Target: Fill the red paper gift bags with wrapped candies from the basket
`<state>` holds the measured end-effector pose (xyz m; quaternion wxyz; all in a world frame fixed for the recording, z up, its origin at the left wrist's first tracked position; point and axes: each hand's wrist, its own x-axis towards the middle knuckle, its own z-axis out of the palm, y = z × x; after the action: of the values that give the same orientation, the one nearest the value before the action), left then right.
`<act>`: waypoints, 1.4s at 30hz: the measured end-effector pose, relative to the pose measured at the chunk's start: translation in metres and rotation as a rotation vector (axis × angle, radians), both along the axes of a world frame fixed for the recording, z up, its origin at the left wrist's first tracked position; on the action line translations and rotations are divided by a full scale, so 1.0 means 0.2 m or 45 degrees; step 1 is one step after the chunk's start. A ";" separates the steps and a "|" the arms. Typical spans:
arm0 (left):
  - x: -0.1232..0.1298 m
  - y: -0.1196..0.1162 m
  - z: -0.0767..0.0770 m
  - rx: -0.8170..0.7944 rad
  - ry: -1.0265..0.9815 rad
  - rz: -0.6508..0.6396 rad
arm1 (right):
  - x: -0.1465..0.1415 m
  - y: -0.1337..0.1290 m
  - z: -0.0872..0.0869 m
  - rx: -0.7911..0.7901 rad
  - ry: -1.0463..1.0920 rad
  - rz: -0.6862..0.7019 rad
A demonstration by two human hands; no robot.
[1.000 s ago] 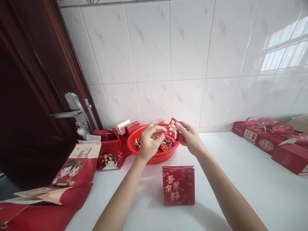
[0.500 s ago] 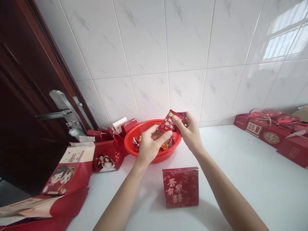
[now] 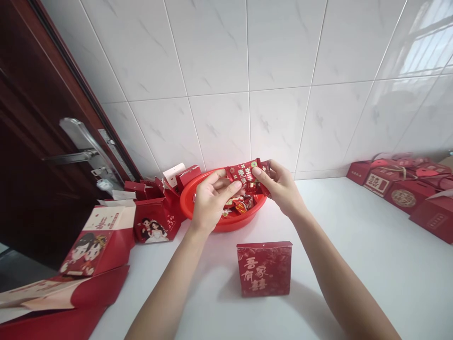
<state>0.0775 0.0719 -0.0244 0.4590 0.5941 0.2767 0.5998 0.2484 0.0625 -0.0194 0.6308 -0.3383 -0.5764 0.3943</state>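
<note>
Both hands are raised above a red plastic basket point(image 3: 226, 225) of wrapped candies point(image 3: 244, 204). My left hand point(image 3: 212, 196) pinches the left end of a red candy packet point(image 3: 244, 174) with white characters and small flowers. On its right end, the fingers of my right hand point(image 3: 278, 184) are closed, with the thumb on the front. A second dark red wrapper edge shows behind the packet by the right fingers. Nearer to me, between my forearms, a red gift box point(image 3: 264, 270) with pale characters stands upright on the white table.
Open red gift boxes point(image 3: 155, 222) with cartoon couples stand at the left, beside a dark wooden door point(image 3: 31, 108) with a metal handle. Several closed red boxes point(image 3: 399, 193) line the right side. A tiled wall point(image 3: 219, 123) rises behind.
The red packet has turned from a slant to nearly level, its printed front now facing me. My hands stay on it. The camera view has shifted slightly.
</note>
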 end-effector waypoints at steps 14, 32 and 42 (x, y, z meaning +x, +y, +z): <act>-0.09 -0.02 0.04 0.105 0.229 -0.105 | 0.05 -0.05 0.06 -0.140 -0.017 0.257; -0.09 -0.03 0.04 0.115 0.161 0.028 | 0.00 -0.05 0.05 -0.098 -0.126 0.247; -0.09 0.00 0.01 0.065 0.105 -0.015 | 0.02 -0.04 0.04 -0.091 -0.208 0.208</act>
<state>0.0595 0.0722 -0.0219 0.4355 0.6313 0.2766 0.5790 0.2520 0.0552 -0.0109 0.5351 -0.3435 -0.6369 0.4359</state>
